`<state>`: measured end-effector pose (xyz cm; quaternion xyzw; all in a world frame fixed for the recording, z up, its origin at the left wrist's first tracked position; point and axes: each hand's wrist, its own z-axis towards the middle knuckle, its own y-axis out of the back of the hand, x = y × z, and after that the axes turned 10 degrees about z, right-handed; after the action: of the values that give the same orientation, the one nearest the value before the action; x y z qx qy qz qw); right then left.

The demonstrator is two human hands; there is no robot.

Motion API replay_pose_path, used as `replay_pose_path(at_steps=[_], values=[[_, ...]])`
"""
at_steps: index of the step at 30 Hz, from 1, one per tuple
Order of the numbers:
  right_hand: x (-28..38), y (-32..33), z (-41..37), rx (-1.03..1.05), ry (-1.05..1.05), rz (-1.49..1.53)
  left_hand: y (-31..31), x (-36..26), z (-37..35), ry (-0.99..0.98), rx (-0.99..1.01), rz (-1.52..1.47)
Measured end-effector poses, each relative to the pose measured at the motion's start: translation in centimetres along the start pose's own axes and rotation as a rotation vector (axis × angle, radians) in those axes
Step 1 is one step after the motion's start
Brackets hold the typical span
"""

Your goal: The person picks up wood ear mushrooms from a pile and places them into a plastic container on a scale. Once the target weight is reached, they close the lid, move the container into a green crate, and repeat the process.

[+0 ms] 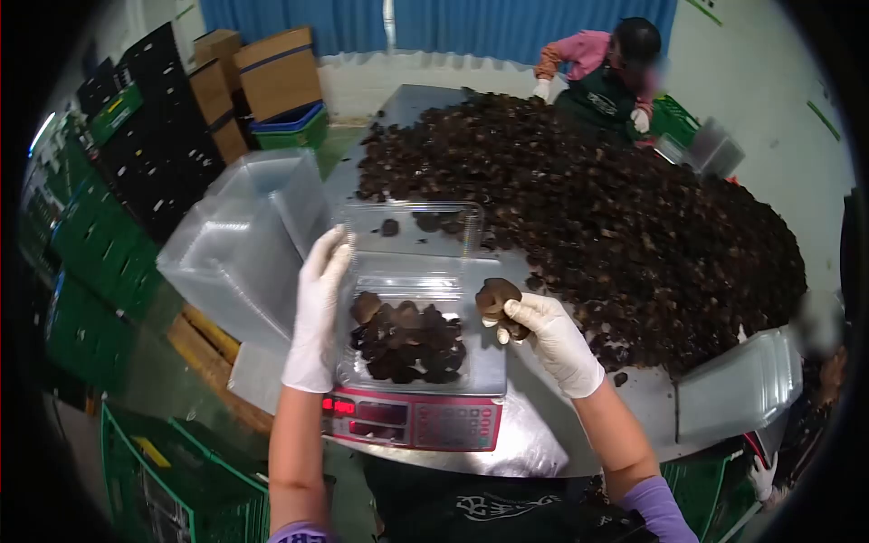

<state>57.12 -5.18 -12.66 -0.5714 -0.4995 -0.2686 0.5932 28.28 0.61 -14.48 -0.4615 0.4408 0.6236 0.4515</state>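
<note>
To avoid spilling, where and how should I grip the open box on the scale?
Probably low on both sides, one hand from each side: the box sits flat, dark pieces heaped inside, and its raised lid could flex. The right hand should first set down its piece.

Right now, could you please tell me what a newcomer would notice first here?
Probably the big heap of dark brown pieces spread over the metal table. Nearer, a clear tray holding some sits on a red scale, and the gloved right hand holds one piece beside the tray.
</note>
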Motion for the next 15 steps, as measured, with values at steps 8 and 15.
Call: replay_pose_path(at_steps=[8,15], values=[[-3.8,-8.2,4.9,0.188,0.826,-1.409,0.6,-0.1,-0.2,0.002,0.04,-0.051],[-3.1,-8.6,4.2,0.241,0.738,-1.386,0.6,0.3,-0.7,0.006,0.051,-0.092]])
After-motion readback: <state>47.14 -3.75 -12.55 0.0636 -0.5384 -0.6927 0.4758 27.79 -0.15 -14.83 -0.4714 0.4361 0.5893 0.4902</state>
